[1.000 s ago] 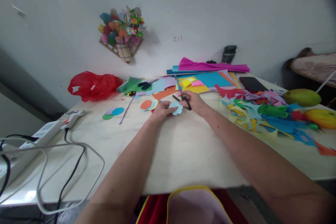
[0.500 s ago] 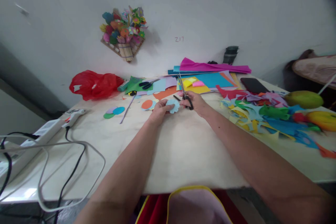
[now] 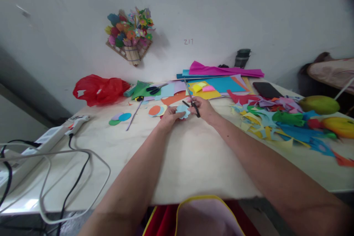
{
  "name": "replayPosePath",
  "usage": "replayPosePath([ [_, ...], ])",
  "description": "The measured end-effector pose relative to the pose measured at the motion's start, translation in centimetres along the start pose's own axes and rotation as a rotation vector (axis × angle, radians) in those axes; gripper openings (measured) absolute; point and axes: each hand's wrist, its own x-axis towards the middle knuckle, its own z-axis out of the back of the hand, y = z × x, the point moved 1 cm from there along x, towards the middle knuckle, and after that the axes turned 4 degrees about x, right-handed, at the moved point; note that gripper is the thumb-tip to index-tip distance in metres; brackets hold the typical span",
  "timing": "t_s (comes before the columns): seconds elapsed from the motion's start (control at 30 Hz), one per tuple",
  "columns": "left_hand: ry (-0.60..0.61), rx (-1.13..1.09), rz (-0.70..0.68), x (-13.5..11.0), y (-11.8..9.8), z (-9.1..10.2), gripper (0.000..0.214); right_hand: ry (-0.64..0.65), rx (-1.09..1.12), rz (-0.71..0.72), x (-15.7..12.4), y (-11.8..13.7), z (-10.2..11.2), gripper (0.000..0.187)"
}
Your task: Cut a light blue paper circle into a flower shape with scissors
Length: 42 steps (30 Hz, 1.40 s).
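The left hand (image 3: 169,117) pinches a scalloped blue paper (image 3: 182,110). The right hand (image 3: 203,107) grips scissors (image 3: 191,99), blades pointing away. Just left of the left hand lie discs (image 3: 154,110).

Soft dim light, glare on table (image 3: 32,203), right edge blurred

Craft table (image 3: 199,162), home or workshop unclear.
Wall (image 3: 249,14): paper flowers (image 3: 128,25) at 11 o'clock. Tabletop: scissors (image 3: 196,110) at centre, coloured sheets (image 3: 228,84) at 2 o'clock, scraps (image 3: 290,118) at 3 o'clock.
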Motion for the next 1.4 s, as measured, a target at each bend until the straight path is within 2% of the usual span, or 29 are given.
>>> replayPosePath([
  [0.23, -0.131, -0.119, -0.048, 0.1, 0.1, 0.4, 0.027, 0.033, 0.018, -0.006, 0.0, -0.1, -0.2, 0.036],
  [0.4, -0.189, -0.222, -0.05, 0.3, 0.2, 1.1, 0.026, 0.073, -0.018, -0.116, -0.1, -0.2, 0.4, 0.032],
  [0.47, -0.193, -0.241, -0.042, 0.3, 0.3, 1.3, 0.026, 0.128, -0.079, -0.17, -0.2, 0.1, 0.5, 0.024],
  [0.57, -0.185, -0.252, -0.039, 0.2, 0.3, 1.4, 0.028, 0.205, -0.148, -0.223, -0.5, 0.5, 0.7, 0.024],
  [0.8, -0.168, -0.306, -0.038, 0.1, 0.0, 1.4, 0.024, 0.357, -0.221, -0.216, -0.6, 0.8, 1.5, 0.025],
  [1.17, -0.155, -0.395, -0.009, 0.3, 0.1, 1.6, 0.017, 0.462, -0.264, -0.26, -1.0, 1.5, 1.8, 0.021],
  [1.4, -0.151, -0.412, -0.01, 0.3, 0.2, 1.7, 0.017, 0.473, -0.301, -0.276, -1.0, 1.4, 1.9, 0.022],
])
